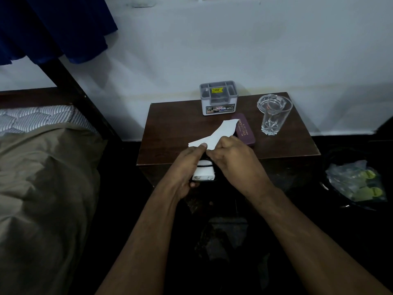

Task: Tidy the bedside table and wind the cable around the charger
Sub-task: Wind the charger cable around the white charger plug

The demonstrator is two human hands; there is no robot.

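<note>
Winding is looking half done: left hand (187, 167) is gripping the white charger (203, 173), right hand (231, 161) is pinching the black cable (205, 166); paper (214, 135), case (244, 130) and glass (274, 116) are waiting on the bedside table (170, 133)

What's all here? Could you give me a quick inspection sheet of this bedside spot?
Surface: dark wooden table, mostly bare at left.
Job's things: white charger held in front of the table edge, black cable looped across it.
Clutter: white paper, maroon case, grey organiser, glass, ashtray behind the glass.
Grippers: left hand grips charger; right hand pinches at its top.
Cables: only that one.
Surroundings: bed left, bag right.
</note>
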